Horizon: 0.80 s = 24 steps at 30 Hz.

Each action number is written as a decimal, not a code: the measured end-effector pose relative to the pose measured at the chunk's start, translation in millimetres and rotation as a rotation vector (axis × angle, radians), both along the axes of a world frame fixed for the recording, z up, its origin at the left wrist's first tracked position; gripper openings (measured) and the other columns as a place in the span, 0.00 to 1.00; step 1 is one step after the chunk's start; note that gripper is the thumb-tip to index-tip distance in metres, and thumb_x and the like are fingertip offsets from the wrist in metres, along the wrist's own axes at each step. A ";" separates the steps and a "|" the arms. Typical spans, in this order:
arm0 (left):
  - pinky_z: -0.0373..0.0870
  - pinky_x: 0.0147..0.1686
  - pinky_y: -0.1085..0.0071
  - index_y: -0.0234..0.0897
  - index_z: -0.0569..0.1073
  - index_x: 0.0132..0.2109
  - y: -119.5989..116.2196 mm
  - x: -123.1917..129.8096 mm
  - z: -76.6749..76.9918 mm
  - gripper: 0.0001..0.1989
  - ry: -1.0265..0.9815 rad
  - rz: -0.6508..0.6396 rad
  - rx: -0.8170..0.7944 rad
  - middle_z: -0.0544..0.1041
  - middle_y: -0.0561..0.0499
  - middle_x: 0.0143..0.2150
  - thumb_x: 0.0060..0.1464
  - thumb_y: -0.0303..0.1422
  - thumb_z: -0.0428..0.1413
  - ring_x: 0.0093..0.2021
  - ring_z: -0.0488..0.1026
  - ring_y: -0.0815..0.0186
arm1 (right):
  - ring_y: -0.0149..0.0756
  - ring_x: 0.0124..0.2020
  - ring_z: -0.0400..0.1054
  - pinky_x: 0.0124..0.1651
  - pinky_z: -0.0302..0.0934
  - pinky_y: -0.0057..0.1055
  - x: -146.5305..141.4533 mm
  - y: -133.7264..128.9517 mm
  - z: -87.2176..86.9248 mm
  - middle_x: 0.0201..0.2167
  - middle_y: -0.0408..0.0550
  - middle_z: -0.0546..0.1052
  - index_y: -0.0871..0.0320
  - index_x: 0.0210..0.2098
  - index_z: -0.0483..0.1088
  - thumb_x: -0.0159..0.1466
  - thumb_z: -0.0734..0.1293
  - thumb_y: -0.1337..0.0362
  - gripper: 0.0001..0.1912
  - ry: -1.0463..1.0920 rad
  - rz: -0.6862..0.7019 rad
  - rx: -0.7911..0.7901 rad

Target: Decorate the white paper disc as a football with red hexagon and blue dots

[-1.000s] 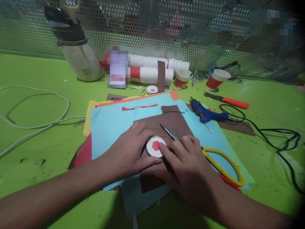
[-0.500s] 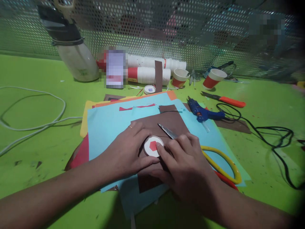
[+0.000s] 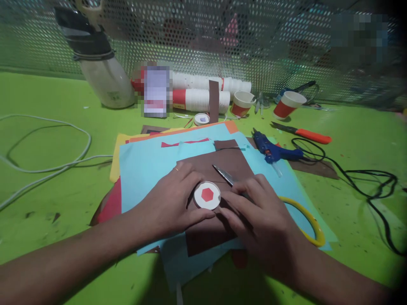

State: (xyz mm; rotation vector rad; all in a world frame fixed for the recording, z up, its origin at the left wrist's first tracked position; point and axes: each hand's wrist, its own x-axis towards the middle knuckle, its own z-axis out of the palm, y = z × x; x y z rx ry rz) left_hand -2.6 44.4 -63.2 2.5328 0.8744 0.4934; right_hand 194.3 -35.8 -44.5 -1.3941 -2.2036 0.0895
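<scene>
A round white disc [image 3: 199, 201] with a red hexagon [image 3: 207, 195] at its centre lies over brown paper [image 3: 206, 241]. My left hand [image 3: 178, 197] curls round the disc's left side, thumb along its lower edge, gripping it. At the right edge of the disc is my right hand [image 3: 254, 207], its index finger and thumb bent and slightly apart, with nothing visible between them. Scissors lie partly beneath the right hand, their metal blades [image 3: 223, 175] pointing up-left and a yellow handle [image 3: 307, 216] showing at its right. Light blue sheets [image 3: 143, 173] are under the brown paper.
A blue glue gun [image 3: 270, 148] and an orange-handled cutter [image 3: 313, 136] lie at the right, near a black cable. Behind stand a large bottle [image 3: 111, 80], a phone [image 3: 157, 91], stacked paper cups [image 3: 197, 100] and two single cups. A white cable [image 3: 85, 144] loops at the left.
My right index finger has come off the red hexagon and drawn back to the disc's right edge. The left hand still holds the disc. The whole view has shifted slightly.
</scene>
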 end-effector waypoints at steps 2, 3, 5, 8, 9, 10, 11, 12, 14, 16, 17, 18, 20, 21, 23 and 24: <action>0.64 0.40 0.59 0.36 0.67 0.41 -0.4 -1.2 0.7 0.19 -0.025 -0.001 -0.016 0.67 0.48 0.40 0.53 0.45 0.62 0.43 0.64 0.55 | 0.42 0.39 0.59 0.40 0.59 0.41 0.9 0.0 -2.8 0.36 0.55 0.71 0.65 0.43 0.75 0.65 0.64 0.70 0.09 0.046 0.002 -0.029; 0.64 0.41 0.60 0.36 0.67 0.42 -0.7 -2.0 1.6 0.19 -0.050 -0.002 -0.030 0.67 0.48 0.40 0.53 0.44 0.62 0.43 0.64 0.56 | 0.42 0.41 0.60 0.42 0.60 0.42 2.1 0.3 -3.6 0.38 0.55 0.71 0.65 0.47 0.73 0.65 0.64 0.70 0.11 0.083 -0.004 -0.043; 0.65 0.42 0.61 0.37 0.66 0.46 -1.9 -3.3 4.8 0.19 -0.120 -0.010 -0.056 0.68 0.49 0.42 0.53 0.42 0.62 0.44 0.65 0.58 | 0.41 0.46 0.62 0.48 0.61 0.41 5.3 0.7 -2.9 0.44 0.55 0.71 0.63 0.54 0.68 0.66 0.65 0.68 0.17 0.171 -0.024 -0.093; 0.66 0.45 0.63 0.38 0.64 0.50 -5.5 -4.4 11.2 0.21 -0.222 -0.040 -0.029 0.69 0.49 0.46 0.55 0.39 0.62 0.47 0.65 0.60 | 0.38 0.48 0.65 0.50 0.63 0.39 9.0 0.3 5.1 0.48 0.52 0.71 0.58 0.60 0.62 0.67 0.64 0.63 0.23 0.347 -0.050 -0.289; 0.66 0.46 0.64 0.38 0.64 0.51 -7.2 -4.6 13.2 0.22 -0.246 -0.057 0.000 0.68 0.49 0.47 0.55 0.38 0.62 0.48 0.65 0.60 | 0.37 0.48 0.66 0.50 0.64 0.37 9.0 -0.2 9.1 0.48 0.51 0.72 0.57 0.60 0.62 0.67 0.64 0.62 0.22 0.426 -0.051 -0.376; 0.66 0.47 0.64 0.38 0.63 0.52 -9.1 -4.6 14.9 0.22 -0.267 -0.071 0.036 0.68 0.48 0.48 0.55 0.37 0.63 0.48 0.65 0.61 | 0.36 0.48 0.67 0.50 0.64 0.36 8.3 -0.8 13.3 0.48 0.49 0.73 0.55 0.59 0.64 0.68 0.63 0.61 0.20 0.513 -0.049 -0.464; 0.67 0.47 0.64 0.37 0.62 0.53 -11.1 -4.7 16.2 0.23 -0.288 -0.085 0.078 0.68 0.47 0.48 0.55 0.36 0.63 0.48 0.65 0.61 | 0.35 0.48 0.68 0.50 0.64 0.34 6.7 -1.5 17.4 0.46 0.48 0.74 0.55 0.57 0.66 0.68 0.63 0.60 0.19 0.602 -0.042 -0.546; 0.67 0.48 0.64 0.36 0.62 0.54 -13.1 -4.6 17.2 0.24 -0.309 -0.097 0.124 0.68 0.46 0.49 0.55 0.36 0.63 0.49 0.65 0.60 | 0.34 0.46 0.69 0.49 0.65 0.32 4.6 -2.3 20.8 0.44 0.48 0.75 0.55 0.56 0.67 0.68 0.63 0.59 0.18 0.690 -0.032 -0.619; 0.68 0.47 0.63 0.35 0.61 0.55 -16.9 -4.2 18.3 0.25 -0.343 -0.098 0.218 0.68 0.44 0.48 0.55 0.36 0.63 0.48 0.64 0.59 | 0.32 0.39 0.70 0.43 0.66 0.30 -0.2 -3.8 25.3 0.37 0.46 0.76 0.57 0.55 0.69 0.68 0.63 0.57 0.18 0.842 -0.022 -0.736; 0.68 0.46 0.62 0.34 0.61 0.54 -20.0 -3.4 18.9 0.25 -0.355 -0.081 0.290 0.69 0.43 0.48 0.55 0.37 0.63 0.47 0.64 0.59 | 0.29 0.31 0.68 0.36 0.66 0.27 -4.0 -5.2 26.0 0.30 0.44 0.75 0.59 0.55 0.69 0.66 0.65 0.57 0.21 0.953 -0.033 -0.808; 0.68 0.46 0.62 0.33 0.61 0.54 -21.3 -3.0 19.3 0.25 -0.351 -0.075 0.306 0.69 0.43 0.48 0.56 0.38 0.62 0.47 0.64 0.58 | 0.27 0.29 0.67 0.34 0.65 0.26 -5.1 -5.6 25.3 0.28 0.43 0.74 0.60 0.56 0.69 0.66 0.65 0.57 0.22 0.991 -0.041 -0.834; 0.69 0.46 0.61 0.33 0.61 0.54 -22.3 -2.6 19.7 0.25 -0.342 -0.072 0.306 0.69 0.43 0.47 0.56 0.38 0.62 0.47 0.64 0.58 | 0.27 0.27 0.67 0.33 0.65 0.25 -5.7 -5.9 24.3 0.27 0.43 0.74 0.62 0.56 0.69 0.66 0.66 0.57 0.22 1.017 -0.049 -0.853; 0.69 0.46 0.61 0.34 0.61 0.54 -23.9 -2.2 20.9 0.26 -0.327 -0.078 0.279 0.70 0.43 0.48 0.56 0.41 0.62 0.47 0.65 0.58 | 0.26 0.26 0.67 0.31 0.64 0.24 -5.6 -5.9 22.0 0.25 0.42 0.73 0.63 0.55 0.69 0.65 0.66 0.56 0.23 1.037 -0.048 -0.870; 0.69 0.46 0.60 0.34 0.61 0.54 -24.6 -2.4 21.5 0.26 -0.319 -0.084 0.259 0.70 0.43 0.47 0.56 0.41 0.62 0.47 0.65 0.58 | 0.26 0.25 0.67 0.30 0.64 0.24 -5.1 -5.8 21.1 0.24 0.42 0.73 0.63 0.55 0.70 0.66 0.66 0.56 0.23 1.037 -0.044 -0.873; 0.69 0.46 0.59 0.34 0.61 0.55 -25.7 -3.5 22.4 0.26 -0.301 -0.098 0.237 0.71 0.43 0.48 0.57 0.41 0.60 0.47 0.65 0.57 | 0.25 0.24 0.66 0.29 0.63 0.23 -3.7 -5.2 20.4 0.23 0.41 0.73 0.62 0.55 0.70 0.66 0.66 0.56 0.22 1.020 -0.042 -0.853; 0.68 0.47 0.58 0.34 0.61 0.56 -26.2 -4.4 22.4 0.25 -0.288 -0.107 0.235 0.71 0.42 0.49 0.58 0.40 0.60 0.47 0.65 0.57 | 0.25 0.24 0.66 0.29 0.63 0.23 -3.0 -4.8 20.5 0.23 0.41 0.73 0.61 0.55 0.71 0.65 0.66 0.56 0.22 1.002 -0.043 -0.830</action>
